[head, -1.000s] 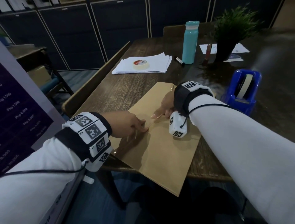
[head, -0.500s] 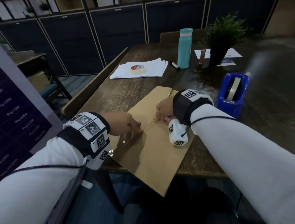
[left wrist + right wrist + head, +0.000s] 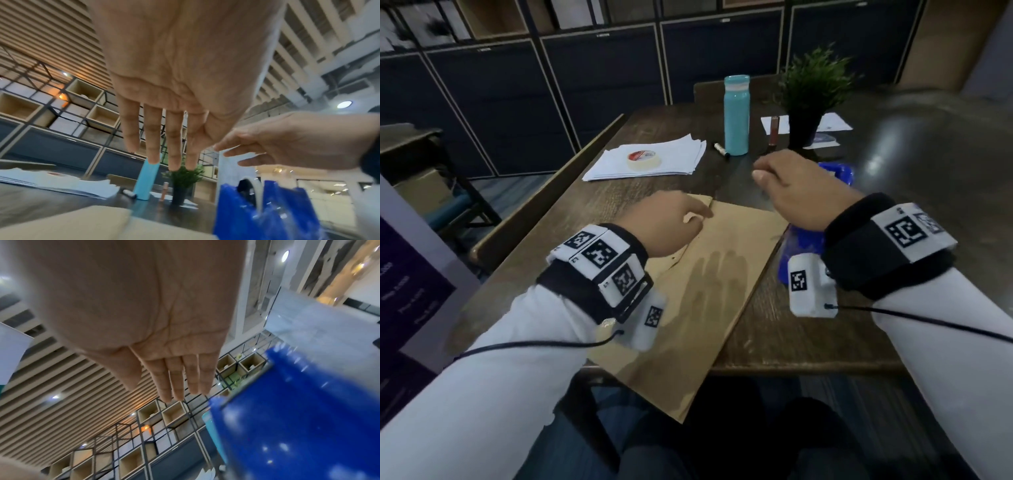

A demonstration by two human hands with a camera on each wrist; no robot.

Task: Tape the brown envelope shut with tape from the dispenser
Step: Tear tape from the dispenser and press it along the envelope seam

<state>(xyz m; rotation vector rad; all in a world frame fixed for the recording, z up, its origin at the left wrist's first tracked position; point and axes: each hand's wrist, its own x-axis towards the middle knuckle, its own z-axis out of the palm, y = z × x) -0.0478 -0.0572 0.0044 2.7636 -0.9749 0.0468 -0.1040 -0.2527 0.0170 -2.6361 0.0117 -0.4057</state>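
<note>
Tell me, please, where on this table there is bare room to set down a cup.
Bare wood lies between the paper stack and the brown envelope, and across the table's far right beyond the blue dispenser. It is crowded around the teal bottle, marker and plant.
</note>
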